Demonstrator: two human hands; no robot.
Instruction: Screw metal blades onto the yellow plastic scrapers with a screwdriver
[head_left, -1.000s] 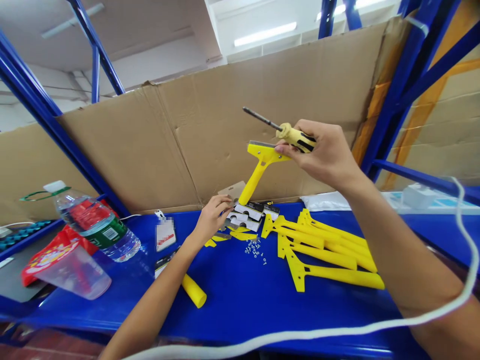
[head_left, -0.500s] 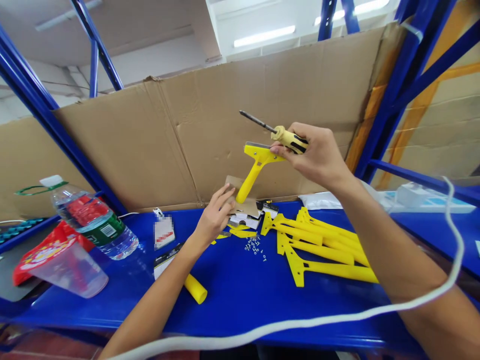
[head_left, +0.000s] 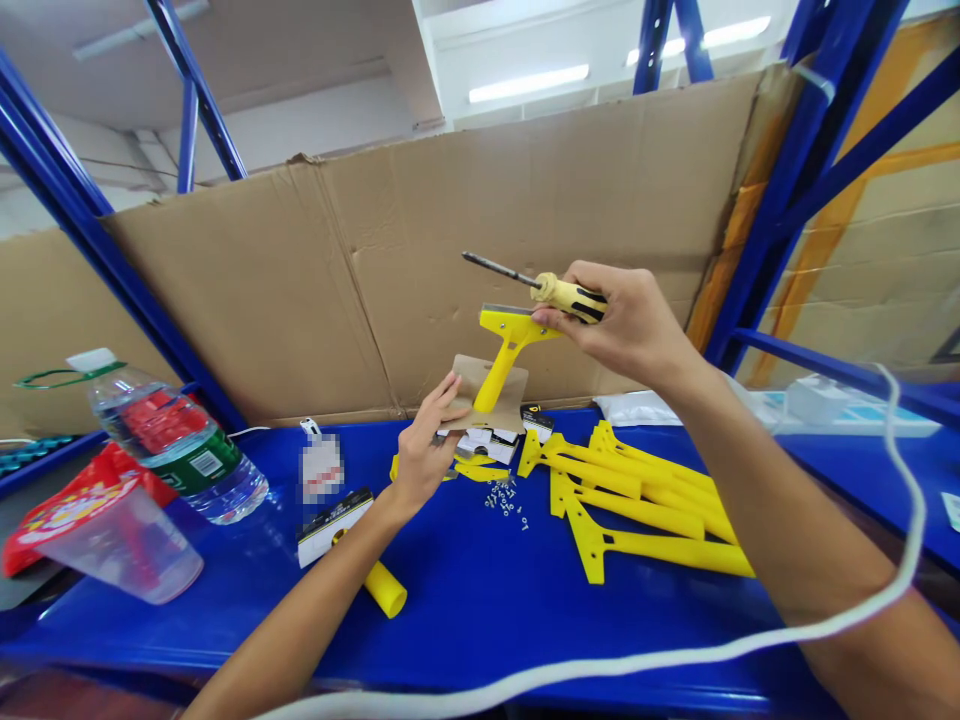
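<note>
My right hand [head_left: 630,325] is closed around a screwdriver [head_left: 562,293], its shaft pointing left. The same hand pinches the head of a yellow scraper [head_left: 501,362] with a blade along its top edge. My left hand [head_left: 429,440] grips the left side of a brown cardboard card [head_left: 511,398]. The scraper's handle slants down over the card; whether it passes through a slot I cannot tell. Below lie small loose screws [head_left: 501,495] and yellow pieces [head_left: 481,472]. Several yellow scraper bodies [head_left: 660,555] are piled to the right.
Beneath my left forearm lie a black-and-white card [head_left: 330,528] and a yellow handle [head_left: 386,590]. A water bottle [head_left: 199,465] and plastic cup [head_left: 131,545] stand left. Cardboard [head_left: 525,200] walls the back of the blue table [head_left: 480,610]. A white cable [head_left: 637,665] crosses the front.
My right hand has come slightly down and left with the screwdriver and scraper. The card in my left hand now shows more of its face behind the scraper's handle.
</note>
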